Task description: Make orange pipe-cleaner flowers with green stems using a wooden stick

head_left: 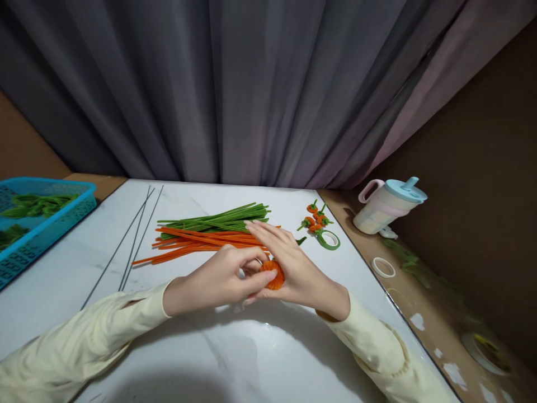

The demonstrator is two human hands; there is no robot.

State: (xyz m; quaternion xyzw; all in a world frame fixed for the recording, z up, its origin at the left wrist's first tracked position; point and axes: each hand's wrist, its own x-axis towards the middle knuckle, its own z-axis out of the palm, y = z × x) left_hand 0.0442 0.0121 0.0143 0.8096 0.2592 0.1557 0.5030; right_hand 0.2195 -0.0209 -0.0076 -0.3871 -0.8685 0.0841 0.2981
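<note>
A ribbed orange pipe-cleaner ball (pixel 274 275), shaped like a small pumpkin, is between my two hands above the white table. My left hand (pixel 222 277) pinches its left side with the thumb in front; the other fingers curl behind, partly hidden. Cupped around the right side, my right hand (pixel 297 271) has its long fingers stretched up and left while the ball rests against its thumb and palm. Just beyond the hands lie a bundle of orange pipe cleaners (pixel 201 242) and a bundle of green pipe cleaners (pixel 222 218).
Several small orange pieces with green stems (pixel 315 221) lie by a roll of green tape (pixel 329 240). Thin dark wires (pixel 134 240) are at left, near a blue basket (pixel 79 198) of green pieces. A lidded cup (pixel 384 210) and a white ring (pixel 383 267) are at right.
</note>
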